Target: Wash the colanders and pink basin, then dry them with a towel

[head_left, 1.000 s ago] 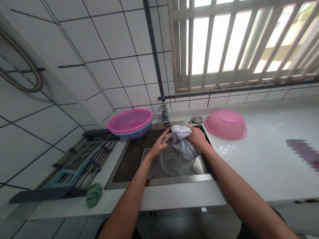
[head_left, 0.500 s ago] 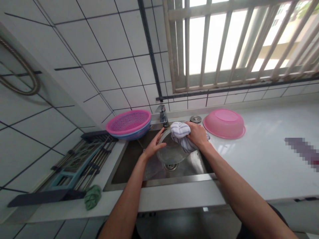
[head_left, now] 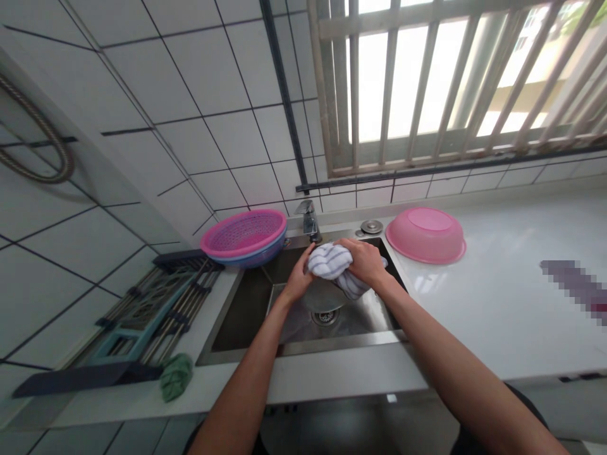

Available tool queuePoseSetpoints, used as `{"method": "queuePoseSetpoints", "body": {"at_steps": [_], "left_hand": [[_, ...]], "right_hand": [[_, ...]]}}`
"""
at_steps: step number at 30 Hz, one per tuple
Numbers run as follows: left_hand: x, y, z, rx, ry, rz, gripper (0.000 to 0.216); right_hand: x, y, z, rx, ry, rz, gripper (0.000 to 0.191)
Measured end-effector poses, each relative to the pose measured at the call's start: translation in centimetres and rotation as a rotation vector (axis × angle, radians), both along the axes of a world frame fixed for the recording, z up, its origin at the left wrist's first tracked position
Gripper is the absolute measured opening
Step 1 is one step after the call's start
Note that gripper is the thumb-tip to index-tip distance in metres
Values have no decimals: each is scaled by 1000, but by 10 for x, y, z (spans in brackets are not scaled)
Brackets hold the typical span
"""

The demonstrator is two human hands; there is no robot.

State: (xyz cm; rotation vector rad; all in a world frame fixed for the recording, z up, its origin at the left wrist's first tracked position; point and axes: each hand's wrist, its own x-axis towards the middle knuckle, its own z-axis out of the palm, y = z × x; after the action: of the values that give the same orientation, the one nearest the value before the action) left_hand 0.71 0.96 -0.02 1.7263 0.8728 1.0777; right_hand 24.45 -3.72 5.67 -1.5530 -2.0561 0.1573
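Over the steel sink (head_left: 246,309) my right hand (head_left: 367,260) presses a bunched white cloth with dark stripes (head_left: 332,264) onto a clear glass bowl (head_left: 318,297). Only the bowl's lower edge shows beneath the cloth. My left hand (head_left: 300,278) grips the bowl's left rim, fingers curled round it. Both hands hang above the sink drain (head_left: 325,316), just in front of the tap (head_left: 309,221).
A purple colander nested in a blue one (head_left: 244,237) stands at the sink's back left. A pink basin (head_left: 425,235) lies upside down on the white counter to the right. A blue dish rack (head_left: 142,309) and a green rag (head_left: 176,376) lie at left.
The cloth has moved left across the bowl and now covers most of it. My left hand went from spread on the bowl's side to gripping its rim. The bowl has tipped flatter.
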Motion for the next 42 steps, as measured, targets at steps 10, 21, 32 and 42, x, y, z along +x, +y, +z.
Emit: {"method": "queuePoseSetpoints", "body": {"at_steps": [10, 21, 32, 42], "left_hand": [[-21, 3, -3, -385, -209, 150, 78], [-7, -10, -4, -740, -283, 22, 51], [1, -2, -2, -758, -488, 186, 48], [-4, -7, 0, -783, -367, 85, 57]], "right_hand": [[57, 24, -18, -101, 110, -562, 38], [-28, -1, -26, -194, 67, -195, 37], [-57, 7, -41, -519, -215, 171, 46], [-18, 22, -49, -535, -69, -257, 38]]}}
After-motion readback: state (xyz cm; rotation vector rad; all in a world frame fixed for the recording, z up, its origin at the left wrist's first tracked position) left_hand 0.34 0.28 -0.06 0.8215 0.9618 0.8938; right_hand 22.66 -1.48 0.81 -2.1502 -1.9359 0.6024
